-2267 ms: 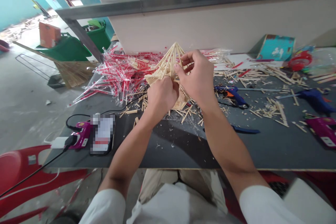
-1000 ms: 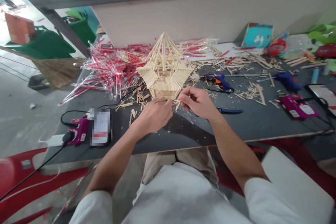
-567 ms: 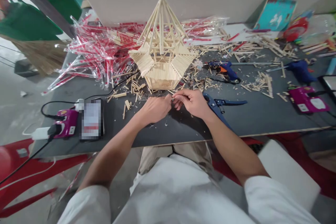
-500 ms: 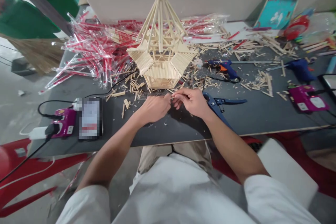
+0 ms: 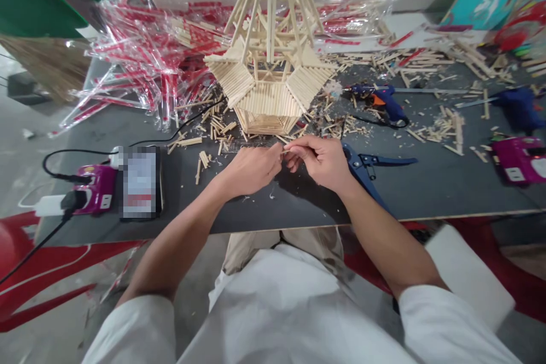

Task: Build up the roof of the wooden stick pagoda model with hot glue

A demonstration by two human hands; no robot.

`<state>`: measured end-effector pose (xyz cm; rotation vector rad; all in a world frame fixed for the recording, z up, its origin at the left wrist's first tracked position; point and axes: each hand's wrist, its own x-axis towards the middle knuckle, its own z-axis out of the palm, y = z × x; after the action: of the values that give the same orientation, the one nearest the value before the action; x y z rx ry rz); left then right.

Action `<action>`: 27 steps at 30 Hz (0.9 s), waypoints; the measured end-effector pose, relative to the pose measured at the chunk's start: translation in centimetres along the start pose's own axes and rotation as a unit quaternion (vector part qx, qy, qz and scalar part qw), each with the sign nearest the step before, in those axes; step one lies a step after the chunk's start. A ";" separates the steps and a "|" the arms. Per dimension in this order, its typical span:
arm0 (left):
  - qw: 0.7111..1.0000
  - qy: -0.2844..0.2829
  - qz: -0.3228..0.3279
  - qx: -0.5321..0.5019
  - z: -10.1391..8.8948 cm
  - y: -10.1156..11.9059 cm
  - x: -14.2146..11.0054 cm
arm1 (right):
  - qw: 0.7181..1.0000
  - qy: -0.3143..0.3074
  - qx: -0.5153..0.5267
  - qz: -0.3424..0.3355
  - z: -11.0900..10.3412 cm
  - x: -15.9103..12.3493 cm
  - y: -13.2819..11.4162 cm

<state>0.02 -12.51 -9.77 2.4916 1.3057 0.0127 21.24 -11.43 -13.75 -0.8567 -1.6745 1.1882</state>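
A lantern-shaped model of pale wooden sticks (image 5: 268, 82) stands on the dark table (image 5: 426, 193), just beyond my hands. My left hand (image 5: 251, 169) and my right hand (image 5: 319, 160) meet in front of its base. Both are pinched together on a small thin stick piece (image 5: 283, 148) held between the fingertips. Loose stick offcuts (image 5: 213, 136) lie around the model's foot. Blue cutting pliers (image 5: 367, 164) lie right beside my right hand.
A heap of red-and-clear plastic wrappers (image 5: 145, 74) covers the far left. A phone (image 5: 139, 182) and a purple device (image 5: 94, 195) with cables lie at the left. Glue guns (image 5: 381, 101) and more offcuts lie at the right. A red plastic chair (image 5: 25, 273) stands lower left.
Both hands left the stick model, which now stands on the table, and came together near its base, pinching a small stick. The view has dropped closer to the table.
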 end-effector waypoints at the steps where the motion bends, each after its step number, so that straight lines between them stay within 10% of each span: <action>1: 1.000 0.001 -0.001 0.001 0.0 0.0 0.0 | 1.000 0.002 -0.001 0.001 0.0 0.0 -0.1; 27: 0.994 0.106 -0.019 -0.007 -0.1 -0.7 -0.8 | 0.996 0.056 0.049 0.049 -0.5 0.2 -1.9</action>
<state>-1.07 -12.78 -9.80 2.5080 1.4283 0.2835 21.51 -11.68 -11.82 -0.9350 -1.4864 1.2538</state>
